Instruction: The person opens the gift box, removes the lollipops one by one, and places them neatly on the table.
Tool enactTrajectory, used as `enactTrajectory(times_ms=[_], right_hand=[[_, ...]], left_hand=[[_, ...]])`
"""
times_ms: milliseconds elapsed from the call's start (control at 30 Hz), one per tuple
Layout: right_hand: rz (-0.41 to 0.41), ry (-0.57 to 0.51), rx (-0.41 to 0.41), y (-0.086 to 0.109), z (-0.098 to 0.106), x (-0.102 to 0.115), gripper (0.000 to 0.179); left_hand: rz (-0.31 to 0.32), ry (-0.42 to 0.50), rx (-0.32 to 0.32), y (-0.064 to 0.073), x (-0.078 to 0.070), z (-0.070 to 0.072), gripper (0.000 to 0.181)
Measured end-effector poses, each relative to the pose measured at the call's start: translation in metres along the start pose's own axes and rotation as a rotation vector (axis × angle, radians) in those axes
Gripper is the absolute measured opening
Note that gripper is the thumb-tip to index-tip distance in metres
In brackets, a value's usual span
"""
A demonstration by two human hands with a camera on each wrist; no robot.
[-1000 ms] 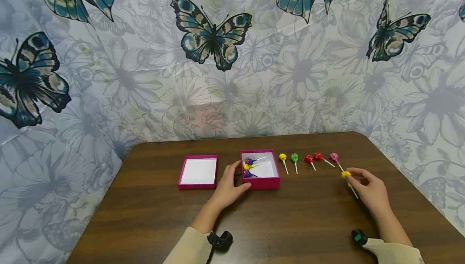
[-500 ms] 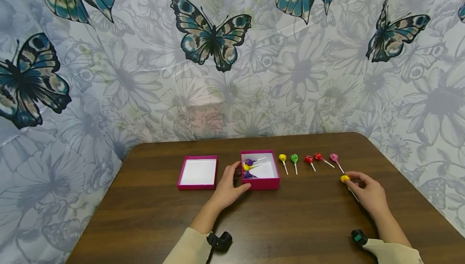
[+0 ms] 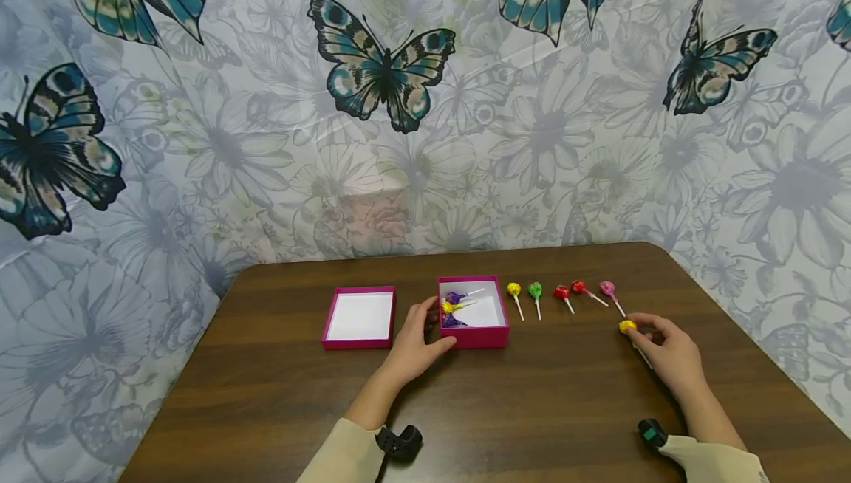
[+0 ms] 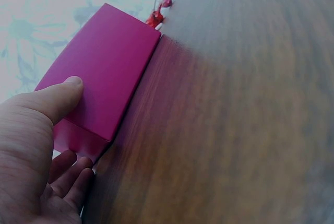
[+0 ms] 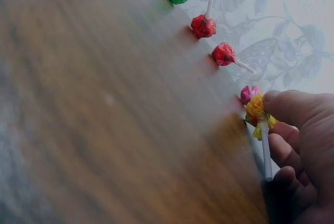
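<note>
My left hand (image 3: 415, 346) holds a pink box (image 3: 477, 337) at its near left corner, thumb on the front wall and fingers by the left side. Inside the box, purple lollipops (image 3: 455, 297) and a yellow-wrapped one (image 3: 448, 307) lie along the left. Far to the right, my right hand (image 3: 668, 350) pinches a yellow lollipop (image 5: 255, 110) by its wrapped head between thumb and fingers, the white stick pointing back toward me. Just beyond it lies a pink lollipop (image 3: 608, 288), its stick end close to the yellow head.
The white-lined box lid (image 3: 360, 314) lies left of my left hand. Right of the box runs a row: a yellow lollipop (image 3: 514, 289), a green one (image 3: 535, 290) and two red lollipops (image 3: 561, 292). A butterfly-print cloth (image 3: 385, 173) hangs behind the wooden table (image 3: 279, 394).
The yellow lollipop in my right hand has shifted slightly toward me and to the left, while that hand stays in nearly the same place. My left hand and the box keep their position.
</note>
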State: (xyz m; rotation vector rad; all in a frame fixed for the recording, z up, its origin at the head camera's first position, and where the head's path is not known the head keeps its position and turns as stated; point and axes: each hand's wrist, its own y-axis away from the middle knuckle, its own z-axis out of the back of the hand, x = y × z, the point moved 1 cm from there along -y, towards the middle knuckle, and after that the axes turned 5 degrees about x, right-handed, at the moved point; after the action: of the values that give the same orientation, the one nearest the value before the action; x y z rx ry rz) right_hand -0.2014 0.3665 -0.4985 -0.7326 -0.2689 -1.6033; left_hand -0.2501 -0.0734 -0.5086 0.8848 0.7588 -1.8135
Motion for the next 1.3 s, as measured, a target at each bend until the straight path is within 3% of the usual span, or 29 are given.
enactTrajectory(times_ms=[433,1000,1300], right_hand=[[0.043,-0.016,-0.035,-0.001,-0.001,0.0,0.032],[0.033,0.01,-0.044,-0.001,0.001,0.0,0.033],[0.04,0.038,-0.209,-0.008,0.009,0.011,0.03]], left_hand=[[-0.016,-0.002,-0.005,-0.001,0.0,-0.001,0.08],[-0.013,0.005,0.005,-0.001,0.001,-0.001,0.08],[-0.024,0.009,0.0,-0.001,0.0,0.0,0.08]])
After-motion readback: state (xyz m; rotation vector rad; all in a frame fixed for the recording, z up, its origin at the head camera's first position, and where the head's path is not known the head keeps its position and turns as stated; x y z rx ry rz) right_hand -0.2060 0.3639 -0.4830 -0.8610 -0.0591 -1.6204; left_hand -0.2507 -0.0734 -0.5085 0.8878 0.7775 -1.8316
